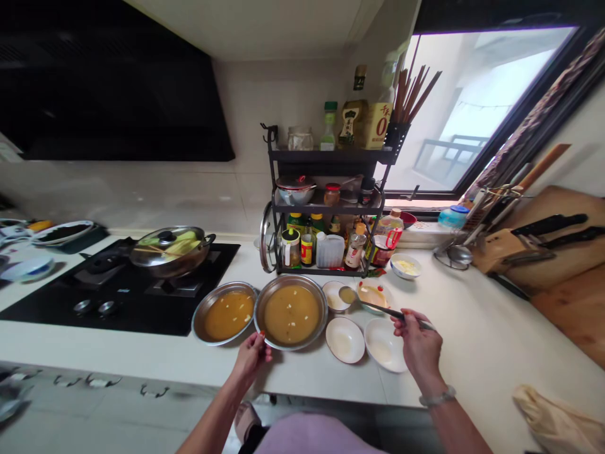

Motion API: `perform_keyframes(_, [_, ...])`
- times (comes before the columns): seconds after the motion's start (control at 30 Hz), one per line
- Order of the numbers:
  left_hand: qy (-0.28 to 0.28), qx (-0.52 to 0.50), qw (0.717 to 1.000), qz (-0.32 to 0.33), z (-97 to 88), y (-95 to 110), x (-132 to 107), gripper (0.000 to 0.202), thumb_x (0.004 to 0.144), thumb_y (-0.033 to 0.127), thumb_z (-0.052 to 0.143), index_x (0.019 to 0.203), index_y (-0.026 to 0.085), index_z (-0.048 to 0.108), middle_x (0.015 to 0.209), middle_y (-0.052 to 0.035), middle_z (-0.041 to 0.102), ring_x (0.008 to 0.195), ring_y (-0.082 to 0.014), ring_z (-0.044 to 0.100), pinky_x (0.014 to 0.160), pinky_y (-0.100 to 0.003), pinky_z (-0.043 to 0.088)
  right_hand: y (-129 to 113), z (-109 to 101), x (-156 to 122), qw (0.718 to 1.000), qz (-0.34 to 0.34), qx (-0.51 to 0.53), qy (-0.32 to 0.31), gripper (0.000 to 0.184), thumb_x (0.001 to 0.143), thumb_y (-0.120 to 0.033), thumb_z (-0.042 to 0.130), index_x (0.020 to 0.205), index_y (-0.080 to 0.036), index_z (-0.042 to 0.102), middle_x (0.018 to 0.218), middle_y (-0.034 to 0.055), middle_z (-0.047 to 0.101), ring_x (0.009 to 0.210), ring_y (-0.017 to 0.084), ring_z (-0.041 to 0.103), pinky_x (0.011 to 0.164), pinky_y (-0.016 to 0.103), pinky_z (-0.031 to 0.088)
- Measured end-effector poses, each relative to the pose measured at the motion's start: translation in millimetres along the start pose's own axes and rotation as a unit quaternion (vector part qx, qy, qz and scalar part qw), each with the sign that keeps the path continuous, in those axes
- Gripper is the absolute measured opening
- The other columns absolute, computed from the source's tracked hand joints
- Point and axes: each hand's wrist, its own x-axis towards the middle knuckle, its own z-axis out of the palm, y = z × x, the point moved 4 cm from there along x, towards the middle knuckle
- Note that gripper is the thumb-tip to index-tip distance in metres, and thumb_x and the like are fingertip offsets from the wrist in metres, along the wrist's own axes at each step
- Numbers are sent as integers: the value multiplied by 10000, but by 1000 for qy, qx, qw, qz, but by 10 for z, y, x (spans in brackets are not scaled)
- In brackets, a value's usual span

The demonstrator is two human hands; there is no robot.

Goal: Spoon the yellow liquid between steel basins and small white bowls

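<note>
Partly hidden, the spoon point(371, 306) runs through the clenched right hand point(418, 345).

The right hand point(418, 343) hides the middle of the handle of the spoon point(373, 306), and whether the left hand point(253, 354) grips the rim of the steel dish point(325, 309) or only touches it cannot be told. Both forearms are cut off by the bottom edge, as is the cloth bag point(558, 419) at the near right. Bottle labels on the far rack point(326, 156) are too small to read.

Shiny metal pan point(290, 313), spoon point(373, 305)
</note>
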Motion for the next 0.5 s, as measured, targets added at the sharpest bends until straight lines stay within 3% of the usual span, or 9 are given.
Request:
perform_keyframes(0.13, [5, 2, 1000, -1, 5, -1, -5, 428, 573, 456, 805, 692, 167, 513, 500, 38, 558, 411, -88, 514, 398, -201, 442, 37, 250, -160, 998, 23, 5, -55, 388, 664, -462, 742, 838, -142, 609, 562, 31, 649, 448, 137, 566, 387, 230, 455])
perform_keyframes(0.23, [6, 9, 1000, 2, 13, 14, -12, 429, 581, 472, 795, 688, 168, 513, 499, 38, 552, 414, -89, 511, 401, -202, 441, 55, 428, -303, 993, 1, -21, -113, 342, 728, -468, 692, 849, -160, 608, 557, 13, 631, 441, 143, 560, 386, 245, 460])
perform_keyframes(0.37, [0, 10, 1000, 3, 20, 24, -21, 458, 550, 499, 803, 677, 168, 513, 497, 34, 555, 419, -90, 510, 409, -207, 443, 50, 592, -519, 968, -96, -86, -215, 260, 828, -424, 595, 897, -177, 637, 606, -5, 620, 434, 120, 550, 432, 256, 500])
perform_keyframes(0.5, [-4, 11, 1000, 4, 14, 16, -25, 460, 558, 510, 794, 679, 169, 510, 509, 33, 561, 419, -88, 514, 416, -207, 438, 52, 648, -694, 923, -190, -114, -314, 202, 877, -342, 532, 933, -212, 676, 814, 38, 656, 560, 126, 597, 478, 261, 528])
